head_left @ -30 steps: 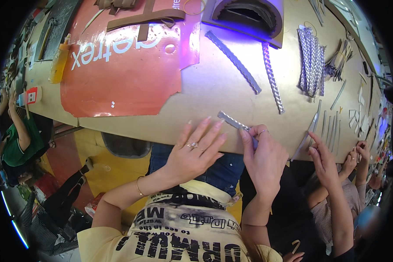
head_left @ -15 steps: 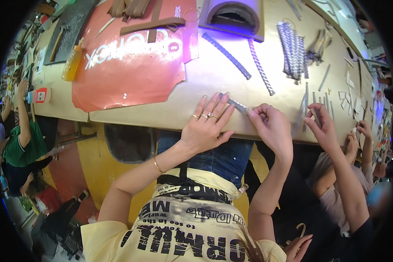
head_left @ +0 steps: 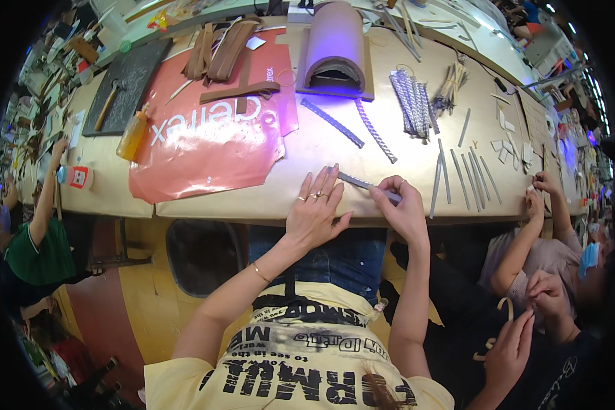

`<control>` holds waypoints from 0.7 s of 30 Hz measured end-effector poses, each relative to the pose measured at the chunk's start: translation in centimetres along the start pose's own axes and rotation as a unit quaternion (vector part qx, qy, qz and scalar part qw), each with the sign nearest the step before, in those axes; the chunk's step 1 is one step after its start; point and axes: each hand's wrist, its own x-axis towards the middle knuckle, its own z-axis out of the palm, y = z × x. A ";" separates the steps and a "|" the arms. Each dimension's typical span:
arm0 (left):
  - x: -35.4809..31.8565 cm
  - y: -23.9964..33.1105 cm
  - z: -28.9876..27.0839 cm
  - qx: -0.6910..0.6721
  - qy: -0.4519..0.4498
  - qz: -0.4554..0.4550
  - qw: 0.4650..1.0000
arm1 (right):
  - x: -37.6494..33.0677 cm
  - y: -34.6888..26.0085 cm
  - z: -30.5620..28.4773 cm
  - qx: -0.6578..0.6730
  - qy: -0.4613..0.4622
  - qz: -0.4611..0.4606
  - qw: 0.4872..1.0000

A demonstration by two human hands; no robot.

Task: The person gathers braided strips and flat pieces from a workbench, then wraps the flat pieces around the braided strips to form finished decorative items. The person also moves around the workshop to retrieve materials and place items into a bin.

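A narrow grey strip (head_left: 352,179) with a lighter, patterned middle lies near the front edge of the gold-brown covered table (head_left: 219,208). My left hand (head_left: 316,210) rests flat with its fingers stretched, the fingertips pressing on the strip's left end. At the other end, the thumb and fingers of my right hand (head_left: 403,208) pinch the strip, and a short grey piece shows beneath them. Just beyond my hands lie a dark braided strap (head_left: 332,123) and a lighter braided strap (head_left: 376,130).
A tunnel-shaped lamp (head_left: 335,44) stands behind the straps. Rightward lie braided strips (head_left: 408,102) and several thin grey strips (head_left: 473,179). Leftward are a red sheet (head_left: 198,171), brown straps (head_left: 232,55), an amber bottle (head_left: 131,137) and a hammer (head_left: 107,106). A co-worker's hands (head_left: 540,191) work at right.
The view has shifted, showing more of the table's far side. My right hand still pinches the strip. A co-worker's hand by the thin grey strips has withdrawn from the table.
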 end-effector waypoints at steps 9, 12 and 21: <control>0.1 -1.7 -3.3 -0.022 -0.105 -0.044 0.993 | -0.7 5.7 1.7 0.088 0.356 -0.167 0.915; -0.1 -4.4 -5.1 0.001 -0.145 0.005 0.989 | -0.2 6.1 1.9 0.054 0.385 -0.183 0.903; -0.9 -7.7 -6.3 -0.018 -0.238 0.044 0.970 | -0.4 5.0 1.8 -0.037 0.410 -0.176 0.894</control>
